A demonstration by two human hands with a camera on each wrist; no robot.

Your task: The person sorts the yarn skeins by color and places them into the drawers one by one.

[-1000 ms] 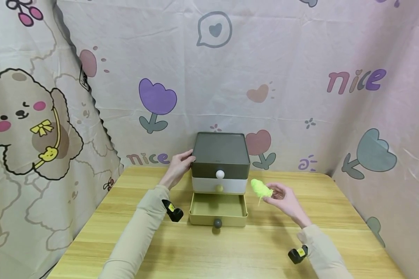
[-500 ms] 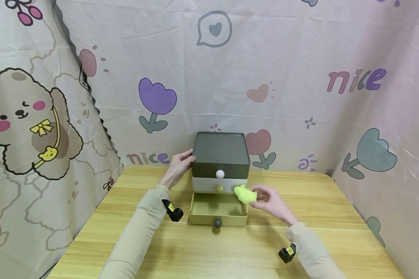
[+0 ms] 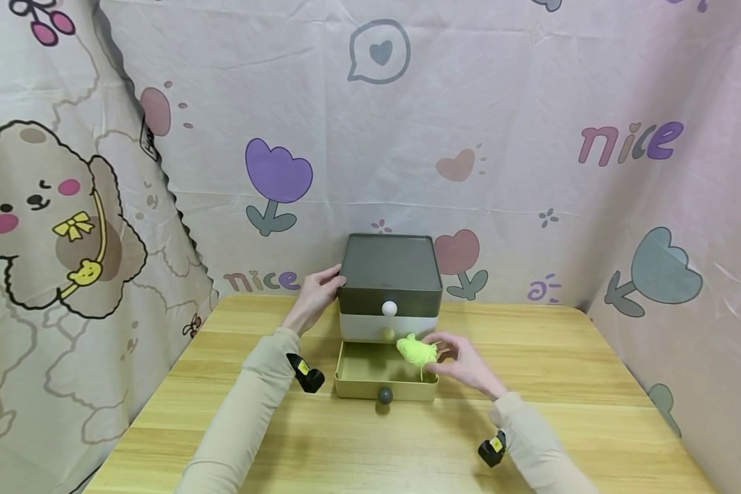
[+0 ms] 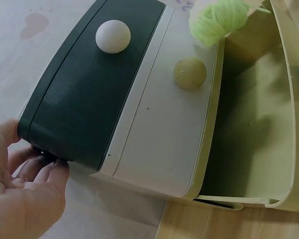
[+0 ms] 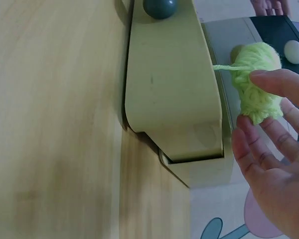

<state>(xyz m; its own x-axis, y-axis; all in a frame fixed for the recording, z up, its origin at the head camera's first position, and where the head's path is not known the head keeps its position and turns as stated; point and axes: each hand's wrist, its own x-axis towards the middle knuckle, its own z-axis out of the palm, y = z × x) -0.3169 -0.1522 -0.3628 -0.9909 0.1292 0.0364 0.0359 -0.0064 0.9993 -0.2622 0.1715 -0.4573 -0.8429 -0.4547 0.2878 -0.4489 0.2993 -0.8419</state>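
Note:
A stacked desktop drawer box (image 3: 390, 264) stands on the table, dark on top, white in the middle, with an olive bottom drawer (image 3: 385, 390) pulled out. My left hand (image 3: 315, 295) grips its upper left edge; the left wrist view shows thumb and bent fingers (image 4: 57, 174) against the dark section's corner. My right hand (image 3: 466, 360) pinches a bright yellow-green bundle of yarn (image 3: 416, 350) above the right part of the pulled-out drawer. In the right wrist view, thumb and fingertips hold the yarn bundle (image 5: 256, 82), and a loose strand sticks out from it.
The wooden table (image 3: 321, 446) extends around the drawer box. A printed curtain (image 3: 370, 137) hangs behind and at both sides. White (image 3: 389, 309), yellowish (image 3: 387, 334) and dark grey (image 3: 385, 396) round knobs project from the drawer fronts.
My right hand has carried the yarn bundle leftward from beside the drawer box to over the pulled-out bottom drawer. The left hand has stayed at the box's edge.

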